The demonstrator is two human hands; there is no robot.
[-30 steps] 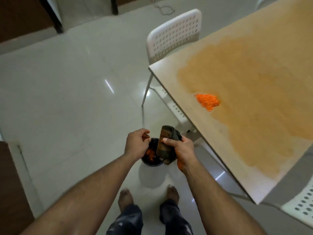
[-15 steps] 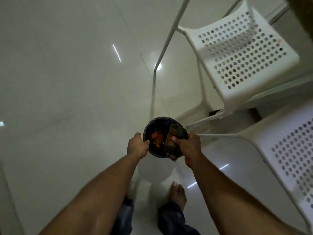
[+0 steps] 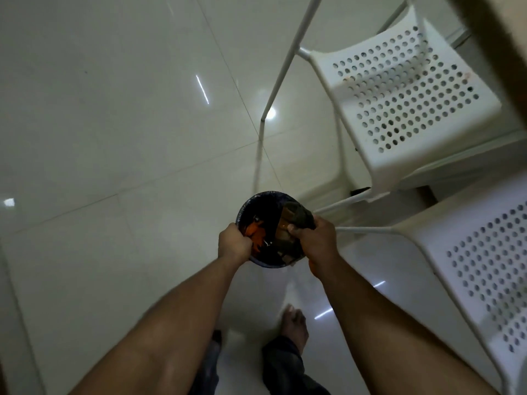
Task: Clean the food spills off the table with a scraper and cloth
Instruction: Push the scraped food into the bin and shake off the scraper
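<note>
A small round black bin (image 3: 258, 202) stands on the floor in front of my feet, with orange food scraps (image 3: 255, 232) lying inside it. My left hand (image 3: 232, 246) is curled at the bin's near left rim; what it holds is hidden. My right hand (image 3: 316, 240) grips a dark, orange-stained folded cloth (image 3: 291, 220) over the bin's right side. No scraper shows. Only a strip of the brown table edge (image 3: 490, 44) is visible at the top right.
Two white perforated chairs stand to the right, one (image 3: 399, 89) pushed under the table, another (image 3: 484, 266) closer to me. Thin white chair legs (image 3: 281, 69) reach the floor just beyond the bin. Glossy pale floor tiles (image 3: 114, 124) stretch to the left. My bare foot (image 3: 293, 323) is below the bin.
My view has dropped from the table top with its orange spill to straight down at the bin. Both hands stay at the bin, the right still gripping the cloth.
</note>
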